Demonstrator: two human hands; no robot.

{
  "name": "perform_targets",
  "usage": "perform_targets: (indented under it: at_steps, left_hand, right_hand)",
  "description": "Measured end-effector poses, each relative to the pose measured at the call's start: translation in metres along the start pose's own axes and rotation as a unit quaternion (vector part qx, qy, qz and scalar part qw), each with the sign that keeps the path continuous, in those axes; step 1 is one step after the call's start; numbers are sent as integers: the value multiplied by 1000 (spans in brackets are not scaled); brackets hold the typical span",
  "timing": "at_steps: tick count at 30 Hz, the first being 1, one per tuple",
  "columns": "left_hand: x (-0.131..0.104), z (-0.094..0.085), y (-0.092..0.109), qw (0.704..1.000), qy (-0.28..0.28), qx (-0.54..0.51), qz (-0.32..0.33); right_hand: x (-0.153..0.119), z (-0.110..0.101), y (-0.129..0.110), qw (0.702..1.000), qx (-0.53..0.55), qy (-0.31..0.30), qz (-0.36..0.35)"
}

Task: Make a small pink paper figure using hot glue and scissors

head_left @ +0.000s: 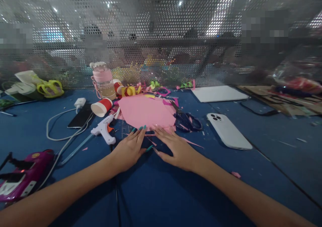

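A large angular sheet of pink paper (146,111) lies on the blue table, over other paper scraps. My left hand (130,148) rests palm down with its fingertips at the sheet's near edge, fingers stretched out. Beside it, my right hand (177,150) also lies flat, its fingertips touching the same near edge. Thin pink strips (152,141) are scattered around the fingers. To the right of the sheet are dark-handled scissors (188,121), their blades pointing toward the paper. A white glue gun (104,129) with a clear glue stick lies left of my left hand.
A red paper cup (102,107) lies on its side near a pink-topped bottle (103,81). A black phone (80,116) with a white cable is at left, above a purple device (26,173). On the right lie a white phone (228,131) and white board (220,94). Perforated metal (156,52) stands behind.
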State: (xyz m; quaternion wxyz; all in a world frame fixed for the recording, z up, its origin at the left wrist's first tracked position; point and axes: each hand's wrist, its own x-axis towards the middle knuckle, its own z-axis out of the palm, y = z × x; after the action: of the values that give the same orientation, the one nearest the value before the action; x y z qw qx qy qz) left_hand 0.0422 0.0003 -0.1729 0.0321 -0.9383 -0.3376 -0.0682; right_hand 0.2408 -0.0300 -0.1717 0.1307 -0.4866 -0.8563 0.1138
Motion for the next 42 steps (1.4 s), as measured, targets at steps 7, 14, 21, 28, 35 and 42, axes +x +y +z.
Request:
perform_targets:
  at_steps: [7, 14, 21, 28, 35, 42]
  left_hand:
    - [0, 2, 1, 1000, 6, 15, -1]
    - [0, 1, 3, 998, -3, 58, 8]
    - [-1, 4, 4, 999, 11, 39, 8]
    - [-2, 3, 7, 999, 15, 49, 12]
    - [-3, 0, 9, 999, 4, 51, 15]
    - [-3, -2, 11, 999, -4, 50, 9]
  right_hand:
    - [-1, 0, 1, 1000, -9, 1, -11]
    - [-1, 1, 0, 1000, -28, -12, -8]
    - [-3, 0, -1, 999, -37, -6, -13]
    - [-5, 1, -5, 999, -42, 2, -22]
    - [-9, -2, -1, 993, -59, 99, -10]
    - [-9, 1, -3, 989, -56, 137, -13]
